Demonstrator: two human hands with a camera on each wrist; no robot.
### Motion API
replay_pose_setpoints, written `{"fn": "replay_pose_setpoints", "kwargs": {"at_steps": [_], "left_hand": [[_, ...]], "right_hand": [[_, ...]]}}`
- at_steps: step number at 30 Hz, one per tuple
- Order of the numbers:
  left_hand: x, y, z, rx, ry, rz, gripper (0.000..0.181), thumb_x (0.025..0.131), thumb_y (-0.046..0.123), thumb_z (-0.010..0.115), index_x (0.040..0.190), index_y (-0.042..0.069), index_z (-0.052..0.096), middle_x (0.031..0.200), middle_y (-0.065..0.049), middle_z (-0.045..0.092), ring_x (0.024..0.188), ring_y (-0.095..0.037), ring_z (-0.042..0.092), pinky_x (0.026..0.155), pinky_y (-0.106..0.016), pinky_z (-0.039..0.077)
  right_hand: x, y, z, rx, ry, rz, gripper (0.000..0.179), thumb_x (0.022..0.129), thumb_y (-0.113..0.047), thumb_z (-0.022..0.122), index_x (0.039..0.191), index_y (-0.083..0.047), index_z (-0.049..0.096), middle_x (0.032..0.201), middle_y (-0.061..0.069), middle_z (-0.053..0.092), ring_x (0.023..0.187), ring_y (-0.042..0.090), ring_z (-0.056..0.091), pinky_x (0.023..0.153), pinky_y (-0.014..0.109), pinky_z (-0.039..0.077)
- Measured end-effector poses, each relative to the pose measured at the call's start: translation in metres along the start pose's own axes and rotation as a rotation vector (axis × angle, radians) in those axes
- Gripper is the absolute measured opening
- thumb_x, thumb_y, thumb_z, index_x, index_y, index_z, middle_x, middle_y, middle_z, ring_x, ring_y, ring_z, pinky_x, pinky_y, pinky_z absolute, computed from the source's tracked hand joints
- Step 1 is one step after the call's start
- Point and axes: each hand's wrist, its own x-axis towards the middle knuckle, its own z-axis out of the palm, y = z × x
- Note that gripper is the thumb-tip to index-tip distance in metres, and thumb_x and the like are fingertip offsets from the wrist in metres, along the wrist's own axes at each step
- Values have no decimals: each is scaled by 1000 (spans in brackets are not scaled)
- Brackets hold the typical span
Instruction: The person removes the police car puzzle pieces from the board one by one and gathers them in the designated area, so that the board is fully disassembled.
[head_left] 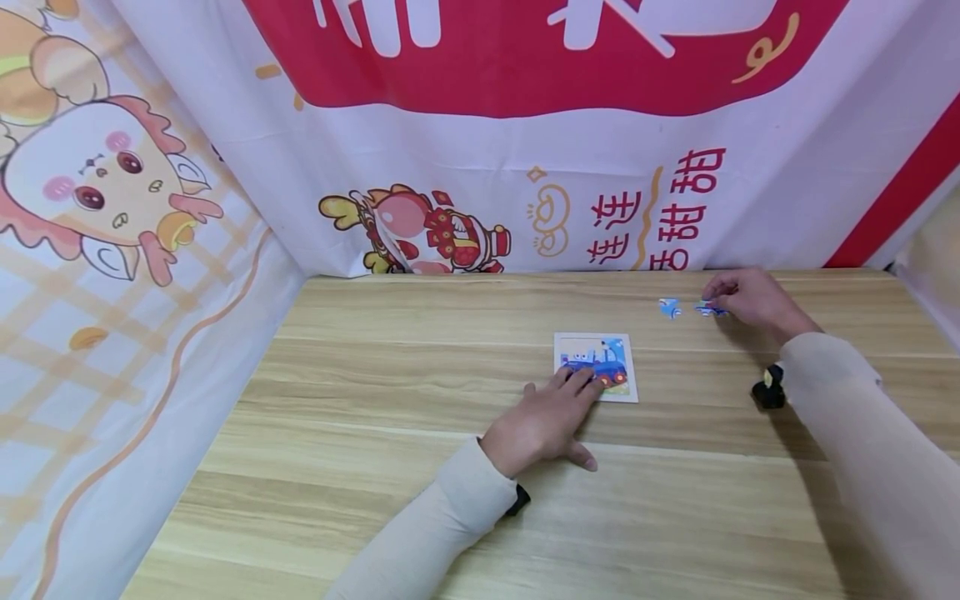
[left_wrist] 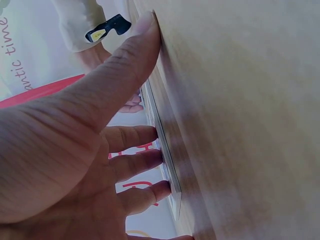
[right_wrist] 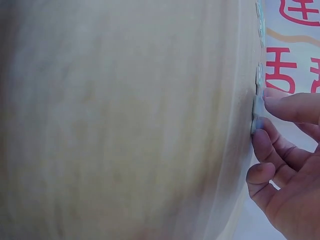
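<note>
A small square jigsaw puzzle (head_left: 617, 354) with a white border lies on the table, showing a blue tractor with orange-red wheels. My left hand (head_left: 540, 423) rests its fingertips on the puzzle's lower left part, fingers extended and thumb out to the side. Seen edge-on in the left wrist view, the puzzle board (left_wrist: 174, 192) is thin and flat. Farther back on the right, my right hand (head_left: 752, 298) pinches a puzzle piece (right_wrist: 257, 114) between thumb and fingers, low at the tabletop. The fingers partly hide that piece. Just left of it lies a loose light-blue piece (head_left: 670, 308).
The wooden table (head_left: 375, 375) ends at the back against a printed white and red cloth (head_left: 450, 142). Another patterned cloth (head_left: 97, 333) hangs along the left side. A black wrist device (head_left: 769, 390) sits at the right cuff.
</note>
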Motion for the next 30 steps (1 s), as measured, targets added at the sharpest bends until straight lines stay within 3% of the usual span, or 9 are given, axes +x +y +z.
{"fn": "replay_pose_setpoints", "kwargs": {"at_steps": [14, 30], "left_hand": [[-1, 0, 0, 12, 5, -1, 108, 82, 55, 85, 168, 22, 27, 177, 2, 17, 164, -26, 18, 122, -64, 33], [0, 0, 1, 4, -6, -10, 108, 83, 55, 83, 168, 23, 24, 177, 2, 16, 164, -24, 16, 123, -63, 32]], "right_hand": [[1, 2, 0, 28, -32, 15, 30, 103, 2, 53, 130, 6, 64, 129, 31, 59, 113, 41, 49, 97, 53, 44], [5, 4, 1, -10, -33, -4, 29, 101, 3, 52, 126, 6, 66, 127, 32, 61, 113, 43, 51, 101, 60, 44]]}}
